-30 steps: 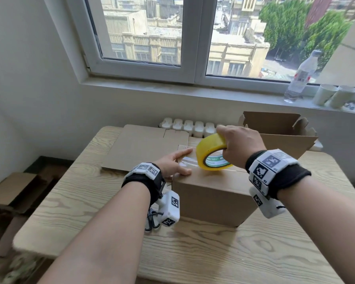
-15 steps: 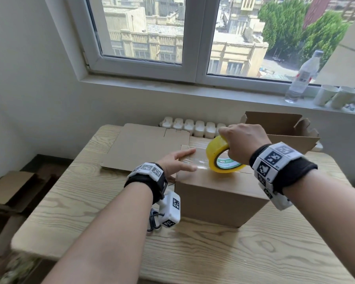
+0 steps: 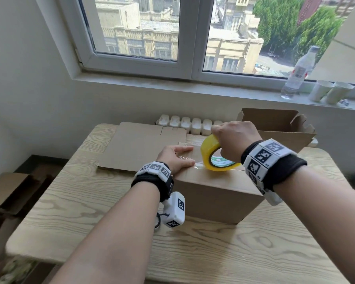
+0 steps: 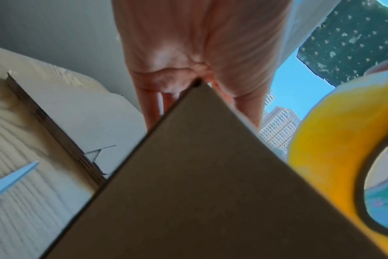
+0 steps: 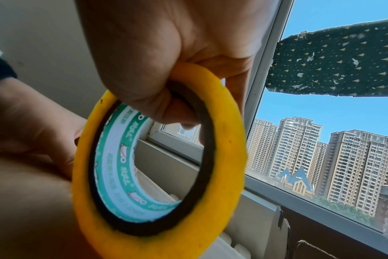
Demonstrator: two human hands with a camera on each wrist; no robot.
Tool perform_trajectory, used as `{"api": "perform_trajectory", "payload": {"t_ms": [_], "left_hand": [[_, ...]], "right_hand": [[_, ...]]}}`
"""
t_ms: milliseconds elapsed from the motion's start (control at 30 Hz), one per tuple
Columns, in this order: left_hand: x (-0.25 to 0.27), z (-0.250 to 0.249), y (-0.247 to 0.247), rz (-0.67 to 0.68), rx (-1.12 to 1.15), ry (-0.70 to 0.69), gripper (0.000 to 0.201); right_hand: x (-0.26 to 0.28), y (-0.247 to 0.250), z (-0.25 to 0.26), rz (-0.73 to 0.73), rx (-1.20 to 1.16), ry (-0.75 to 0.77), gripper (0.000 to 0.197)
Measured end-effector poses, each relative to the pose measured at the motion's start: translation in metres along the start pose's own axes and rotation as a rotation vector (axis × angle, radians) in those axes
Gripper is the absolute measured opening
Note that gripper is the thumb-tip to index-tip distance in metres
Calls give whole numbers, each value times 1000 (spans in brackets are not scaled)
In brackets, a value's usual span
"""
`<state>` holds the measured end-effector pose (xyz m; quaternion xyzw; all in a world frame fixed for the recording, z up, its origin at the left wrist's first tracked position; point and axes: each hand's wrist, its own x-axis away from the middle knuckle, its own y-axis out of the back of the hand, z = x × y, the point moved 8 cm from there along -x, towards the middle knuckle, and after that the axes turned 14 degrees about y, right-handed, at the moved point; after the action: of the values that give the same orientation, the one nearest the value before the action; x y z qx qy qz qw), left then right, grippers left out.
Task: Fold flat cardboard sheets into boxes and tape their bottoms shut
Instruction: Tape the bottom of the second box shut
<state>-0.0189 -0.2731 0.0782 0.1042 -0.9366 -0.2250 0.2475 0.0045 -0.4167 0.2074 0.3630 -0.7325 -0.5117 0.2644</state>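
A brown cardboard box (image 3: pixel 217 193) stands on the wooden table (image 3: pixel 193 253) with its closed flaps up. My left hand (image 3: pixel 177 158) lies flat on the box's top left corner, fingers straight, pressing down a strip of clear tape (image 3: pixel 195 155). My right hand (image 3: pixel 233 140) grips a yellow tape roll (image 3: pixel 215 154) resting on edge on the box top, fingers through its core. In the right wrist view the tape roll (image 5: pixel 162 175) hangs from my curled fingers (image 5: pixel 166 98). In the left wrist view the box corner (image 4: pixel 199 175) meets my palm (image 4: pixel 199 52), with the tape roll (image 4: pixel 335 149) at right.
Flat cardboard sheets (image 3: pixel 139 146) lie on the table's far left. An open folded box (image 3: pixel 279 128) stands at the back right. A white radiator (image 3: pixel 189 124) runs behind the table. A bottle (image 3: pixel 297 72) and paper cups (image 3: pixel 330 91) sit on the sill. More cardboard (image 3: pixel 6 189) lies on the floor at left.
My right hand has drawn the tape roll rightward along the box top, stretching more clear tape. The left hand has stayed pressed on the tape's end.
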Motion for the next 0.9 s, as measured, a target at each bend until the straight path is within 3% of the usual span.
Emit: {"api": "perform_trajectory", "payload": {"t_ms": [100, 200, 267, 333, 400, 467, 533, 600, 700, 900], "left_hand": [[1, -6, 2, -59, -1, 63, 48], [12, -35, 5, -227, -413, 52, 43], [22, -60, -3, -265, -568, -26, 30], [24, -69, -19, -180, -525, -44, 11], [25, -65, -29, -130, -466, -15, 9], [26, -57, -30, -157, -410, 22, 4], [25, -51, -27, -190, -345, 53, 18], [25, -51, -26, -210, -349, 60, 18], [26, -55, -31, -222, -453, 5, 13], [27, -53, -35, -178, -428, 32, 11]], "right_hand": [[2, 2, 1, 2, -15, -4, 18], [6, 3, -1, -11, -41, -19, 20], [10, 4, -3, -31, -70, -30, 22], [13, 5, -6, -49, -106, -38, 23], [17, 4, -11, -69, -165, -49, 24], [22, -3, -21, -100, -269, -87, 33], [30, -9, -35, -192, -468, -172, 39], [39, -20, -49, -293, -700, -267, 42], [44, -51, -49, -257, -911, -333, 46], [41, -63, -44, -242, -905, -296, 33]]}}
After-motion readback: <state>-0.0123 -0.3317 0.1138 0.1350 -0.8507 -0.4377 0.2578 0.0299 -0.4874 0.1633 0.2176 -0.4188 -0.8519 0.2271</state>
